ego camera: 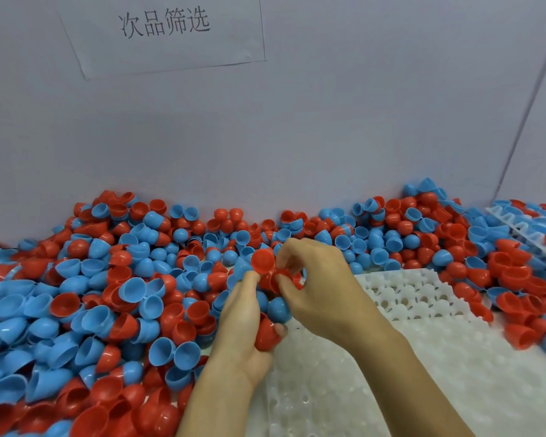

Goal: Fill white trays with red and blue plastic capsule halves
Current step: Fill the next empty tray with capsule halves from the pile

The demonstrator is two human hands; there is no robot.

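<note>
A grey wall (328, 121) closes the far side of the scene; a paper sign (167, 36) with printed characters is fixed to it at upper left.

A heap of red and blue capsule halves (92, 294) covers the worktop from the left edge across the far side to the right edge, lying against the foot of the wall.

A white tray (423, 357) with rows of round pockets lies near and right of centre; its visible pockets hold no halves. A second tray (524, 234) sits tilted at the far right, with halves around and on it.

The left hand (243, 329) is at the tray's left edge. Its fingers are curled round several halves, among them a red half (267, 337) near the palm and a blue half (279, 305) just beyond it.

The right hand (319, 279) is just beyond and right of the left hand, over the tray's far left corner. Its thumb and fingers pinch a red piece (281, 275) beside an open red half (263, 261) at the left fingertips.
</note>
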